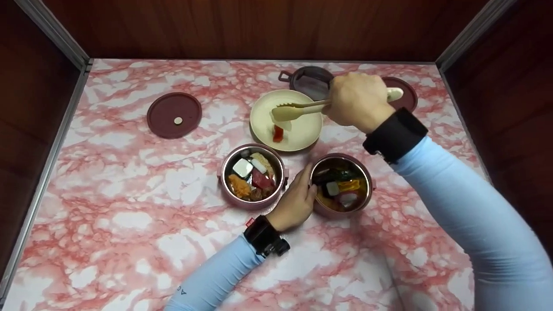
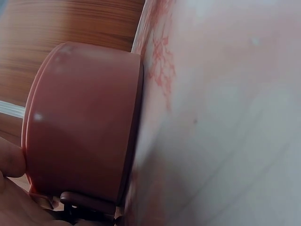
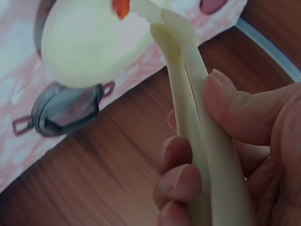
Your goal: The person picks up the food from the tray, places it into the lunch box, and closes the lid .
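My right hand (image 1: 358,101) grips cream tongs (image 3: 188,94) over a cream plate (image 1: 302,131). A whitish piece (image 3: 146,10) sits at their tips, with a red piece (image 1: 278,134) beside it; whether the red one touches the plate I cannot tell. My left hand (image 1: 294,203) holds the left side of the right-hand pink lunch pot (image 1: 339,211), its thumb at the rim and fingers by the side clip (image 2: 87,201). Inside that pot lie dark green, yellow and pinkish foods. The other lunch pot (image 1: 233,201) holds a white square, orange mash, red and brown pieces.
A maroon lid (image 1: 162,116) with a pale round spot lies at the left. Behind the plate lies a dark lid with clips (image 1: 309,82). Another maroon lid (image 1: 402,93) is partly hidden behind my right hand. Brown wooden panels (image 1: 242,30) border the marbled table (image 1: 129,242).
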A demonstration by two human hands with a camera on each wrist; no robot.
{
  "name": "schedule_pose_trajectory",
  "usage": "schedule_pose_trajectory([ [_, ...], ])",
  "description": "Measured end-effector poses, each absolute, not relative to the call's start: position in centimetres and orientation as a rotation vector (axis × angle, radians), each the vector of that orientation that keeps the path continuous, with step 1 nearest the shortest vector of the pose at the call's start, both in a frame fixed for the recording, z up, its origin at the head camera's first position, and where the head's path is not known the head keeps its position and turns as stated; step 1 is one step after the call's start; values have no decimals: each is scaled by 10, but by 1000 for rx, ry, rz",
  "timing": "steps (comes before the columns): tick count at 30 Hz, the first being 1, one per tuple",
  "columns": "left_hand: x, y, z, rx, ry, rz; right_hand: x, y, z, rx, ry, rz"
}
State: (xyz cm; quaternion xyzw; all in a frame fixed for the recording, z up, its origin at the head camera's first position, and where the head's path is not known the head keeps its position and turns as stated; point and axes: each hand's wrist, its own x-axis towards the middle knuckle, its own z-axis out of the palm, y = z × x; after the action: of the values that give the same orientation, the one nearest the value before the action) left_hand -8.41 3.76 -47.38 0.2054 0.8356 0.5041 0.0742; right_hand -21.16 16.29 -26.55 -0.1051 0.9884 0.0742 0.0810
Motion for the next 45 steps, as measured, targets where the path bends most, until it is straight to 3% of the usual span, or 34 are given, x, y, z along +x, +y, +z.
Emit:
schedule_pose_trajectory([
  [10, -85, 36, -473, 622, 2521, 1517, -211, 181, -269, -303, 3001, 209],
  [16, -84, 38, -472, 639, 2515, 1523, -205, 199, -250, -231, 2913, 195],
  [27, -85, 39, -476, 674, 2520, 1534, -156, 270, -207, -309, 2835, 204],
  [35, -86, 36, -474, 659, 2521, 1533, -117, 290, -231, -393, 2758, 158],
  [45, -84, 39, -476, 671, 2512, 1548, -108, 287, -259, -512, 2676, 62],
])
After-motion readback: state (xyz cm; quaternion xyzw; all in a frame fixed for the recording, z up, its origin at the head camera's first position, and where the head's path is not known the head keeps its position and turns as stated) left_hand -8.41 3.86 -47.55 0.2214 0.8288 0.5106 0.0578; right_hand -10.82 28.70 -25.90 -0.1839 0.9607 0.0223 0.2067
